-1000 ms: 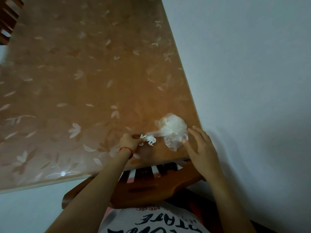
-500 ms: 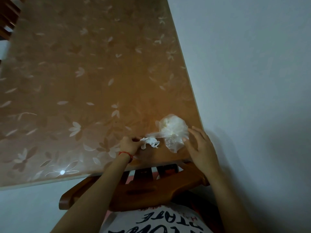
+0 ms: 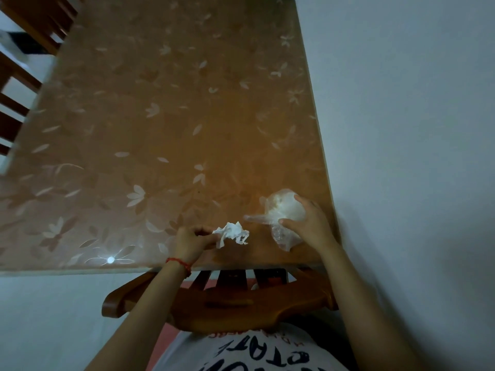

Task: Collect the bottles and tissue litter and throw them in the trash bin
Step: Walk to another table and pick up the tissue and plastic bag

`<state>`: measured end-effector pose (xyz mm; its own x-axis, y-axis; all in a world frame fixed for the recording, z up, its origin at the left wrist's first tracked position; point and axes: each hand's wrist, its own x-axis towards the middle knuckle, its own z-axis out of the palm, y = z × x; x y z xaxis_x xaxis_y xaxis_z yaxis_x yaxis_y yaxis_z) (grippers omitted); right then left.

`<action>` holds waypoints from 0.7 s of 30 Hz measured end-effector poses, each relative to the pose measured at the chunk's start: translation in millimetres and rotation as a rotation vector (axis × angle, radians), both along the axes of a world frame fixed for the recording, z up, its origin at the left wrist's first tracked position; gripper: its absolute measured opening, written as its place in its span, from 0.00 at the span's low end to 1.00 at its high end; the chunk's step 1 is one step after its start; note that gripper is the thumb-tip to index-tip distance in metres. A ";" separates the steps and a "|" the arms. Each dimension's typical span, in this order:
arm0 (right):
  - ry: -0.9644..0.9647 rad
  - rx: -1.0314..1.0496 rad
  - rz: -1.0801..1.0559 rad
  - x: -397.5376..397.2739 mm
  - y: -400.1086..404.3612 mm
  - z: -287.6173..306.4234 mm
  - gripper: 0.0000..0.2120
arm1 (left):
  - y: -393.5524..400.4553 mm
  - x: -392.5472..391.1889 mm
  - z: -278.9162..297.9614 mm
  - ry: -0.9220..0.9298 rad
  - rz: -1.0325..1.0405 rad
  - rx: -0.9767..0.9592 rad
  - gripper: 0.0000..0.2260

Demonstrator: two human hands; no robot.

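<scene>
A crumpled white tissue lies near the front edge of the table, pinched at its left end by my left hand. To its right sits a clear plastic bag with white stuff inside. My right hand curls over the bag's right side, thumb under and fingers on top. No bottle and no trash bin are in view.
A wooden chair back stands between me and the table's front edge. The table's right edge meets a white wall. Another wooden chair stands at the far left.
My right hand has moved from beside the bag onto it and now grips it. My left hand has drawn the tissue slightly left, away from the bag.
</scene>
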<state>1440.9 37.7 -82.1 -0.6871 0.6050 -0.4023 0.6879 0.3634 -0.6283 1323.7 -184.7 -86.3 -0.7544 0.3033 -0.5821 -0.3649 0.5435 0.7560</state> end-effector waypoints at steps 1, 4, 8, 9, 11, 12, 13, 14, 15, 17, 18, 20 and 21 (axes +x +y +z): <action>-0.025 0.005 0.010 -2.4 2.6 -3.5 0.36 | -2.5 0.0 1.0 0.001 0.008 -0.001 0.02; -0.078 0.013 0.032 -8.3 8.4 -12.0 0.37 | -7.1 1.2 4.1 0.001 0.032 0.011 0.05; -0.042 -0.098 -0.034 -12.0 11.5 -20.5 0.34 | -12.2 1.5 5.6 0.024 0.044 0.015 0.07; -0.026 -0.124 -0.062 -12.4 11.7 -21.9 0.34 | -13.4 1.8 5.2 0.028 0.048 0.014 0.08; -0.007 -0.140 -0.097 -12.2 11.7 -24.5 0.32 | -15.8 2.8 4.2 0.025 0.057 0.008 0.07; -0.012 -0.136 -0.111 -12.3 11.6 -25.4 0.32 | -16.8 3.7 4.4 0.021 0.059 0.001 0.06; -0.021 -0.131 -0.124 -12.2 11.7 -26.6 0.30 | -18.1 4.5 3.8 0.016 0.066 -0.001 0.05; -0.035 -0.132 -0.136 -12.4 11.4 -26.5 0.29 | -19.4 5.4 3.6 0.009 0.078 0.003 0.05; -0.038 -0.141 -0.149 -12.8 11.4 -27.1 0.27 | -20.4 6.0 3.4 0.000 0.090 0.009 0.05; -0.037 -0.158 -0.175 -13.6 11.8 -28.0 0.25 | -22.0 7.0 4.5 -0.013 0.100 0.016 0.04; -0.036 -0.162 -0.187 -14.2 12.0 -27.7 0.24 | -22.4 7.3 5.3 -0.018 0.102 0.019 0.04; -0.025 -0.163 -0.203 -15.4 12.1 -26.0 0.23 | -23.4 7.9 6.8 -0.022 0.116 0.024 0.05; -0.016 -0.164 -0.208 -16.1 12.2 -24.9 0.24 | -23.6 8.4 8.6 -0.025 0.129 0.033 0.04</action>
<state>1424.8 49.9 -107.1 -0.5471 0.6585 -0.5168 0.7478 0.1070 -0.6553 1332.0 -208.3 -77.7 -0.7740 0.2238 -0.5923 -0.4489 0.4658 0.7626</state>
